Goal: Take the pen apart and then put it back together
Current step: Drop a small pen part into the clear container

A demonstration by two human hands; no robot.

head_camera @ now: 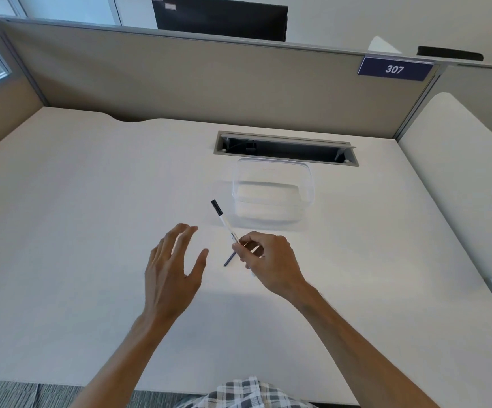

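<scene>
Right now the pen (224,225) is in the air above the desk (92,201), pinched by your right hand (268,260) around the lower half of its white barrel, with the black cap end tilted up and away from you toward the clear plastic container (272,195). A thin dark shaft shows just below your fingers; whether it is the ink refill already slid out or only the pen's shadow on the desk, the view does not settle. Your left hand (174,269) hovers just beside the pen, fingers spread and straight, holding nothing.

To do this step well, bring that free hand up to the black cap end and pinch it firmly, then pull straight along the barrel's line rather than bending it, since a slim barrel likely flexes. Keep your right-hand pinch close to the joint so the pull stays short and controlled. The container sits near, just beyond the pen, and looks a sensible place for small parts.
</scene>
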